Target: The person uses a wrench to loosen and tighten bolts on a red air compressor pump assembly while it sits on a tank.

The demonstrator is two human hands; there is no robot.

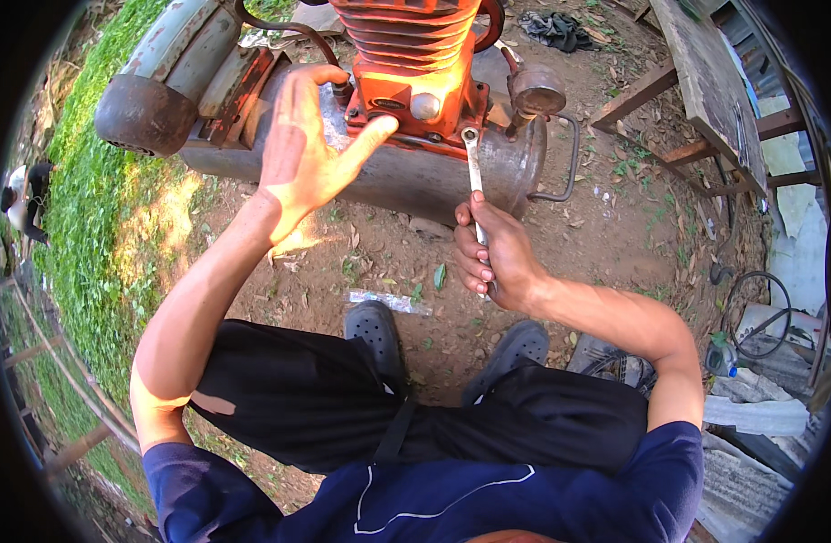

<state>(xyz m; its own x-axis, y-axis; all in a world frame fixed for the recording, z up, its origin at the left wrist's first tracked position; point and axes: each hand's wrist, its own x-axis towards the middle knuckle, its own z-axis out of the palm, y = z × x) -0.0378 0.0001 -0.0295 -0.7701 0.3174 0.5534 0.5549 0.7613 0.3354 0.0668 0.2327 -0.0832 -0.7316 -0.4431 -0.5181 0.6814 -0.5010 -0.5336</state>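
In front of me is an air compressor, its orange finned pump (pixel 406 45) bolted on top of a worn grey tank (pixel 388 185). My right hand (pixel 498 253) grips a combination wrench (pixel 475 172). The wrench's ring end sits at a bolt on the front right corner of the pump's base. My left hand (pixel 311 149) is spread against the pump's left side. Its fingers reach toward the pipe fitting there, and the thumb lies across the front of the base near a dark round plug.
An electric motor (pixel 148 109) is mounted at the tank's left, and a round gauge-like part (pixel 536 90) stands at its right. A wooden table (pixel 714 90) is at the right. Clear plastic wrapping (pixel 388 301) lies on the soil by my shoes. Black cable (pixel 764 312) and corrugated sheets (pixel 750 416) lie farther right.
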